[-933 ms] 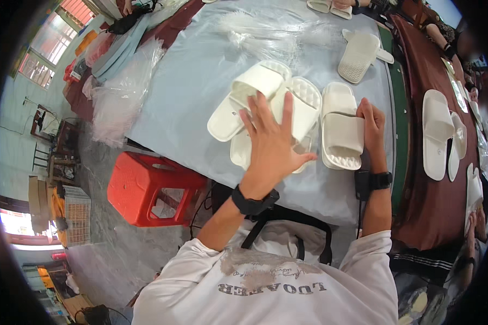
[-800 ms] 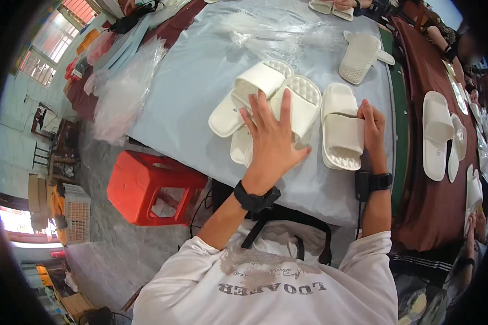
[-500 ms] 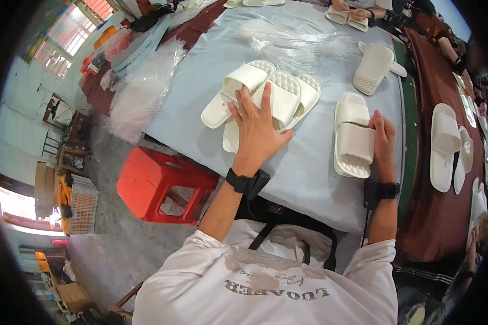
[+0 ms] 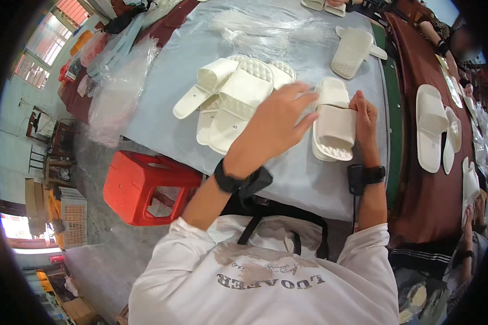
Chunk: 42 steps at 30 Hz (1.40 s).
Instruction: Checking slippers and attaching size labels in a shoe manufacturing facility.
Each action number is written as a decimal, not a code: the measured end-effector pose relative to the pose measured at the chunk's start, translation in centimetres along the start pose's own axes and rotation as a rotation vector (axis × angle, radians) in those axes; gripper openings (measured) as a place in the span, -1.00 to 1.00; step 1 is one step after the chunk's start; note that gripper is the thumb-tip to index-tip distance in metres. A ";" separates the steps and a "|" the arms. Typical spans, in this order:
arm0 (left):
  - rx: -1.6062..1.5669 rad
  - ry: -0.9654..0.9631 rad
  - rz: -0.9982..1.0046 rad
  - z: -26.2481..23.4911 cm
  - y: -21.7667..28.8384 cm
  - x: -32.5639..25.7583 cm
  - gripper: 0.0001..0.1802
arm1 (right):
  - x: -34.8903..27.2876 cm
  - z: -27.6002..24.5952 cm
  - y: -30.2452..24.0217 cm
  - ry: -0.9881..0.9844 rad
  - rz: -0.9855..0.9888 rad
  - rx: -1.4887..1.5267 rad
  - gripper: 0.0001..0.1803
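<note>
White slippers [image 4: 241, 89] lie in an overlapping pile on the grey-blue tabletop [image 4: 173, 138]. My left hand [image 4: 276, 122] is over the right side of that pile, its fingers spread and a little blurred, pointing toward a stacked pair of white slippers [image 4: 333, 127]. Nothing shows in its grasp. My right hand [image 4: 365, 116] grips the right edge of the stacked pair, thumb up along the side and fingers curled partly out of sight. Farther off, an upturned white slipper [image 4: 352, 52] rests with its sole up across another.
Clear plastic bags [image 4: 255, 30] lie at the table's far side, and more [image 4: 116, 97] hang over its left edge. A red stool [image 4: 146, 187] stands at the left. On the right, a brown-covered table [image 4: 409, 200] bears white slippers [image 4: 431, 127]; other people work nearby.
My left hand has left the slipper pile and moved right toward the stacked pair. My right hand keeps its hold. The whole view has shifted slightly.
</note>
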<state>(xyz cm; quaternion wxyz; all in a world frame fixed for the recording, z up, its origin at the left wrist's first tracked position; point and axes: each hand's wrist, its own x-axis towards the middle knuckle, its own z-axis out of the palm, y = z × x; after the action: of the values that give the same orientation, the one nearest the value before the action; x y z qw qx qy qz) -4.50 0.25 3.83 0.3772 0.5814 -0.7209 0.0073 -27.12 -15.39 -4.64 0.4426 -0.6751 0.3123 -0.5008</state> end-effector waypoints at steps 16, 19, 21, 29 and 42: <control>-0.279 -0.441 0.213 8.0 -6.3 9.2 -0.50 | -0.3 -0.5 -4.3 -0.334 0.107 -0.236 -0.61; -0.245 -0.431 0.159 8.2 -6.6 9.3 -0.39 | -0.3 0.0 -4.4 -0.307 0.175 -0.248 -0.56; -0.217 -0.347 0.070 8.7 -6.7 9.2 -0.32 | -0.3 0.2 -4.1 -0.281 0.206 -0.263 -0.54; -0.125 -0.126 0.051 9.8 -8.4 8.3 -0.27 | -0.3 -3.8 -7.9 -0.887 0.440 -0.423 -0.55; -0.436 -0.177 0.139 11.7 -8.5 6.6 -0.40 | -0.8 -4.2 -14.9 -0.435 -0.205 -1.103 -0.77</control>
<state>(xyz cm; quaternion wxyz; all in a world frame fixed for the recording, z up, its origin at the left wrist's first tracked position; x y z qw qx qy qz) -3.88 -13.22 -4.55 0.4275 0.4337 -0.7739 -0.1736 -31.74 -9.70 9.06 0.0302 -0.9187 0.3618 -0.1555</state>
